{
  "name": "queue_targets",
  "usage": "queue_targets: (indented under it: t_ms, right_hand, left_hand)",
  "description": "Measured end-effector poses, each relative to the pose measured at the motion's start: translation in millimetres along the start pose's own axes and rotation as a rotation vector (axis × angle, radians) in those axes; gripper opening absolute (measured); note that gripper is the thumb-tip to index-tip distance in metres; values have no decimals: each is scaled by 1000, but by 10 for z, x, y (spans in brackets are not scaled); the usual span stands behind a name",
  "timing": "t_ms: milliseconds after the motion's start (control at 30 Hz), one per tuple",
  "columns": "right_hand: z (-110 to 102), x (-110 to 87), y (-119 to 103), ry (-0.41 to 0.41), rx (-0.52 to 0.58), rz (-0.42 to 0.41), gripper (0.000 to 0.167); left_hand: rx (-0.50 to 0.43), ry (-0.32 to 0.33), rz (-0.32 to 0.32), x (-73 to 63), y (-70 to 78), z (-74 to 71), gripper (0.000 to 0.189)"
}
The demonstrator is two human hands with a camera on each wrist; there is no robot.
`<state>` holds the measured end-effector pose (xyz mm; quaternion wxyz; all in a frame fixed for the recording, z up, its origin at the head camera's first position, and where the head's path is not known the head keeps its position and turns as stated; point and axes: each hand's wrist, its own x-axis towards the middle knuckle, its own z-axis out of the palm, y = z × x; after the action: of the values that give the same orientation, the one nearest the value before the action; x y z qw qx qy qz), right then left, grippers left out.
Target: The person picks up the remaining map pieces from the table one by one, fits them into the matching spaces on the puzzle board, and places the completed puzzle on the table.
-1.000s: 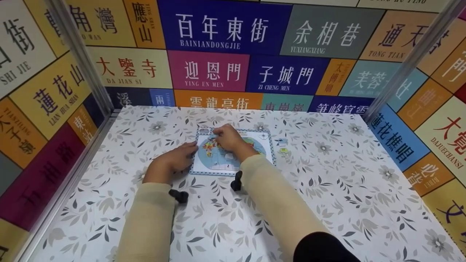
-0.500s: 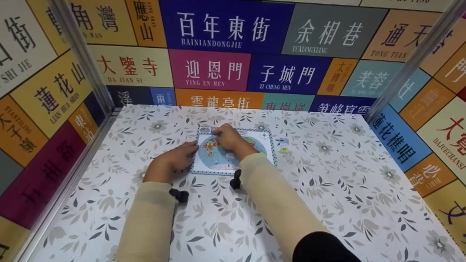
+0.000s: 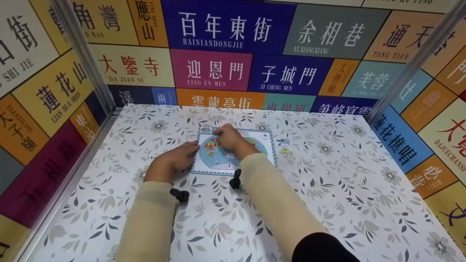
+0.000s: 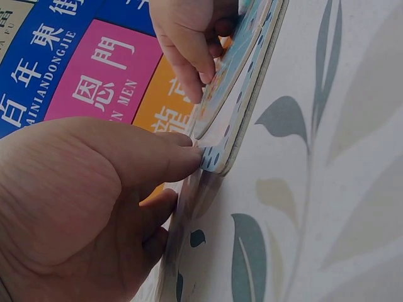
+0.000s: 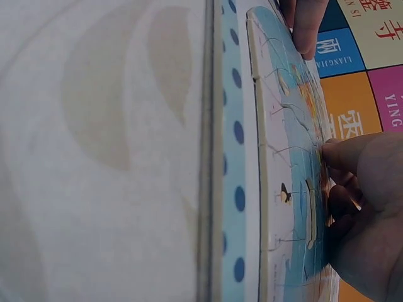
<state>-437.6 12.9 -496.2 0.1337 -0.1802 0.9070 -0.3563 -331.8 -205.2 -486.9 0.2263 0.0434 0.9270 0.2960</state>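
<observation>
Map puzzle point(image 3: 214, 173): it looks flat on the table point(image 3: 327, 189) in front of you, with a blue dotted border around the map.
Long side: it runs left to right, across you. A short edge is next to your left hand.
Right hand point(image 3: 231, 140): it is over the map, near the top and a bit left of the middle. Your fingers are bent and reach down to the map. You cannot tell if a piece is between them, because the hand hides it.
Left hand point(image 3: 178, 156): it is loose, with your fingers reaching to the left edge. Your thumb looks to be touching the dotted border, and nothing shows as squeezed.
Raised piece point(image 5: 311, 217): its edge seems to poke up from the map. It is on your side of the right hand's fingers.
Loose pieces: a blue-and-white piece point(image 3: 282, 142) and a yellow-green piece point(image 3: 285, 150) lie on the table, just past the right edge. They are too small to read well.
Nearer hand: your right one. The loose pieces lie to its right, with the map's right half between. Your left one has the whole board in the way.
</observation>
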Motion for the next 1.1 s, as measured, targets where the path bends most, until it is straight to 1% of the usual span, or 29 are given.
queue_targets:
  t_ms: [167, 267, 467, 567, 733, 867, 933, 967, 1100]
  right_hand:
    - [4, -13, 11, 3, 49, 38, 37]
    - [-2, -17, 14, 10, 69, 42, 36]
    - [-9, -23, 11, 20, 54, 28, 38]
    - [-1, -19, 4, 22, 42, 34, 38]
    - [-6, -15, 0, 24, 52, 51, 36]
    - [-27, -14, 27, 14, 42, 6, 37]
    - [-31, -16, 46, 14, 50, -14, 37]
    - [-32, -16, 57, 14, 53, -25, 37]
    - [-55, -56, 88, 29, 117, -48, 38]
  left_hand:
    - [-19, -12, -7, 14, -4, 0, 66]
    - [-29, -15, -10, 19, -8, 0, 67]
    - [-15, -10, -12, 24, -13, -2, 67]
    - [-4, -7, -13, 27, -13, -5, 66]
    - [-14, -4, -12, 19, -1, -6, 66]
    - [21, 2, 23, 25, -13, 5, 66]
    - [36, 1, 31, 31, -21, 10, 66]
    - [41, -2, 31, 35, -23, 10, 66]
    - [9, -6, -6, 31, -13, 0, 66]
